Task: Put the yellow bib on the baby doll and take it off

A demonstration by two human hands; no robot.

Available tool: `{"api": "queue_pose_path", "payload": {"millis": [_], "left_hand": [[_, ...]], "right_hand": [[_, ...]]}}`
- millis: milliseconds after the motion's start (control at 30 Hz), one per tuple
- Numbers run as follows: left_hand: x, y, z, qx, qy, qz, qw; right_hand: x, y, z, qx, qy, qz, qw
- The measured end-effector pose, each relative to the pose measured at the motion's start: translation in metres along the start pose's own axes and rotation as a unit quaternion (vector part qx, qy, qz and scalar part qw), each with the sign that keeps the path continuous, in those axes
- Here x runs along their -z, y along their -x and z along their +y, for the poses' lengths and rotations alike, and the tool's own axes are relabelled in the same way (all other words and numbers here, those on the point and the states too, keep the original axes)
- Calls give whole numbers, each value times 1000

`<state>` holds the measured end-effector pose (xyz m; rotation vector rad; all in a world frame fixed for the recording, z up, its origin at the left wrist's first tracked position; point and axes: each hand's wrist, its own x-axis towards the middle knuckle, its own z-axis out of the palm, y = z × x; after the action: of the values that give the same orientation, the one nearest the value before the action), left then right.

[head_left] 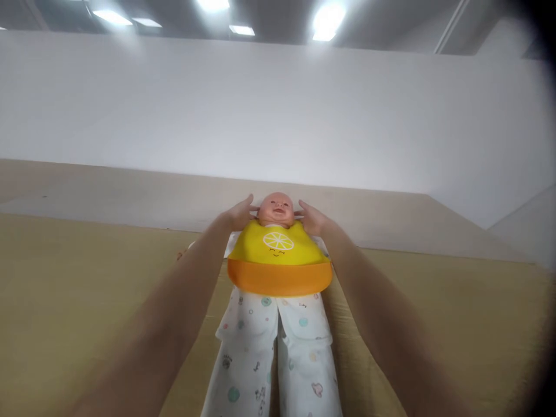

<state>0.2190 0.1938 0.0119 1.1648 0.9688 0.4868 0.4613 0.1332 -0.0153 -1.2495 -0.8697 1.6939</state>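
A baby doll lies on its back with its head away from me. A yellow bib with a white lemon slice and an orange catch pocket covers its chest. White printed pants clothe its legs. My left hand is at the left side of the doll's head, thumb raised and fingers pointing in toward the neck. On the other side, my right hand mirrors it, open with the thumb apart. Fingertips of both hands are partly hidden beside the head and neck.
The doll rests on a yellowish-tan surface. Beyond its head is a pale strip, then a white wall. Something small and brown shows beside my left forearm. Ceiling lights shine above.
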Motion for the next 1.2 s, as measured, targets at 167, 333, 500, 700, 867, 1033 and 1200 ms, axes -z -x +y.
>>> {"api": "queue_pose_path", "payload": {"millis": [167,333,500,700,867,1033,1200], "left_hand": [[-9,-10,-6,-25,24,-23,999],[-14,-4,-2,-56,25,-4,998],[-17,18,5,-121,15,-5,993],[-34,57,4,-175,25,-12,984],[-55,96,-2,-218,31,-11,975],[-72,139,-15,-228,45,-1,973],[-83,177,-41,-244,73,10,967]], "right_hand": [[-7,5,4,17,-24,37,999],[-21,17,0,64,-25,56,996],[-36,42,-5,118,-43,80,989],[-57,86,-8,156,-24,67,985],[-65,118,2,205,-14,67,976],[-69,145,28,292,-24,25,956],[-71,175,63,330,-44,-26,943]]}}
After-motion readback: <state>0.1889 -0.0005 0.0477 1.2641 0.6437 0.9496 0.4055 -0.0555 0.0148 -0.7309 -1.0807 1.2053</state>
